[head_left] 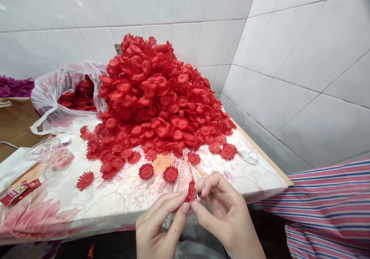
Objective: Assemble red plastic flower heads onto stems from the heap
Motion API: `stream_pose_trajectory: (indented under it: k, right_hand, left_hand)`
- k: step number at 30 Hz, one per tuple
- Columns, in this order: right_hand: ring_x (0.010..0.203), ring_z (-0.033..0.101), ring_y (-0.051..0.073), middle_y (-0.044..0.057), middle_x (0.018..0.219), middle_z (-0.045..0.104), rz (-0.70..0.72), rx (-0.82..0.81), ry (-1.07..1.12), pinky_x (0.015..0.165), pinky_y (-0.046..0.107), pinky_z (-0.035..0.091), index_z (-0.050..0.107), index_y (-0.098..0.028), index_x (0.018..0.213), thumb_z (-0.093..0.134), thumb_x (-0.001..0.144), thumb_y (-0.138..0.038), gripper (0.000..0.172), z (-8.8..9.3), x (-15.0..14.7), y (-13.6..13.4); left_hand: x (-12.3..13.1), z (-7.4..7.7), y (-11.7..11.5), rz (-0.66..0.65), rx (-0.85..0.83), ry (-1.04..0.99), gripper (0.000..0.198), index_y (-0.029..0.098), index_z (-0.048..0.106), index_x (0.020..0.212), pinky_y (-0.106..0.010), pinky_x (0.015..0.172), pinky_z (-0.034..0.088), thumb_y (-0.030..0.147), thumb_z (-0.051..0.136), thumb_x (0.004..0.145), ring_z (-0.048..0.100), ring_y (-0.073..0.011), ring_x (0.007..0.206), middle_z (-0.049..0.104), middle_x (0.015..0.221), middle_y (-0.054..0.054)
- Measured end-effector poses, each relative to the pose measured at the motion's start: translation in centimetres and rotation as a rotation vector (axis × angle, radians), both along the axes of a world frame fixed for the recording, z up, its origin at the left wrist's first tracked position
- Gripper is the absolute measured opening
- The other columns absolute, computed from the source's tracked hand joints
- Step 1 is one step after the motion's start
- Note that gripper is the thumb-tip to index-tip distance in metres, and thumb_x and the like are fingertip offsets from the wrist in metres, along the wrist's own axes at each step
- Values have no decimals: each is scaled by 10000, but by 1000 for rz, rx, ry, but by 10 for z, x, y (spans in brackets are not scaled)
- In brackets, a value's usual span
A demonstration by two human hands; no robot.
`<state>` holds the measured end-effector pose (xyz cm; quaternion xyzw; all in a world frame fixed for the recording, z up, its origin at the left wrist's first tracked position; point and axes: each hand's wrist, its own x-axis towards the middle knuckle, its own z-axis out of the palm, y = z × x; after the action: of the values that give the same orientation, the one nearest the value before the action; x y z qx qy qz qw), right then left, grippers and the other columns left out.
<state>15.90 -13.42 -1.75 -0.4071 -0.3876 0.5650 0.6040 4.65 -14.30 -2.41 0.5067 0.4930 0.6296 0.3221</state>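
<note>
A small red fabric flower (191,190) is pinched between the fingertips of both hands at the table's near edge. My left hand (160,224) grips it from the lower left, and my right hand (224,211) grips it from the right. A few thin pale sticks (179,169) lie on the table just behind the hands. A big heap of red flowers (157,99) rises against the tiled wall. Loose red flowers (146,170) lie scattered in front of the heap.
The table (115,197) has a white patterned cover. At back left a clear plastic bag (54,93) holds more red flowers, with purple flowers (15,86) behind it. A clear cup (53,155) and red wrappers (19,191) lie left. A striped cloth (326,209) hangs right.
</note>
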Motion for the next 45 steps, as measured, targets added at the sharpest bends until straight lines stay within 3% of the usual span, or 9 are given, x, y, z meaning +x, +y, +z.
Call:
stream_pose_trajectory:
  k: [5,12,15,18,20,23,27,35,45]
  right_hand:
    - [677,497,123,-35,700,558,54,-12,30,653,222,407,476,-218,662,728,653,-125,268,-2,0,2]
    - [559,428,95,-48,655,510,328,-67,279,535,208,361,469,-208,665,801,626,-327,355,-12,34,12]
    - [638,516,131,-25,725,568,20,69,18,582,240,410,508,-225,699,749,699,-296,251,-13,48,24]
    - [891,571,215,37,907,635,-518,288,-515,778,345,436,594,-230,775,691,731,-185,116,-7,48,37]
    - [1004,555,257,73,991,646,-623,418,-763,873,405,413,623,-221,834,661,744,-158,116,-3,40,40]
    - [899,613,206,35,903,659,-310,459,-665,807,344,474,605,-236,866,602,807,-134,118,-2,21,33]
    - [746,625,141,-19,802,656,30,248,-279,669,233,508,609,-251,808,686,771,-179,112,-9,2,19]
    - [713,603,99,-44,739,632,72,49,120,686,175,498,609,-239,745,783,688,-187,190,-4,5,12]
    - [660,544,114,-27,705,590,136,11,178,627,203,469,590,-228,736,797,681,-244,214,-1,7,7]
  left_hand:
    - [-1,-2,2,72,-44,-16,67,256,760,657,-178,576,522,204,733,688,660,-131,578,740,648,32]
    - [-33,-6,20,460,-104,78,96,206,743,685,-208,635,555,299,734,667,679,-154,641,750,695,11]
    - [-42,-6,25,583,-122,59,152,202,754,703,-214,656,572,335,768,631,691,-160,658,758,695,11]
    - [-39,-7,25,495,-153,57,164,200,766,711,-223,632,581,341,771,629,702,-172,651,767,708,-3]
    - [-32,-7,23,411,-137,87,144,203,769,713,-221,606,579,335,751,659,704,-175,641,772,725,-11]
    - [-21,-9,19,304,-40,185,72,228,771,724,-220,666,574,276,722,706,711,-169,676,776,754,-3]
    - [-8,-12,16,188,81,184,114,279,770,789,-200,707,560,201,696,749,708,-144,696,771,775,30]
    - [-5,-11,9,43,287,248,225,249,752,902,-192,676,558,90,693,754,702,-142,706,764,813,9]
    - [3,-5,6,22,228,62,248,286,761,832,-225,707,546,70,714,721,673,-145,710,752,781,28]
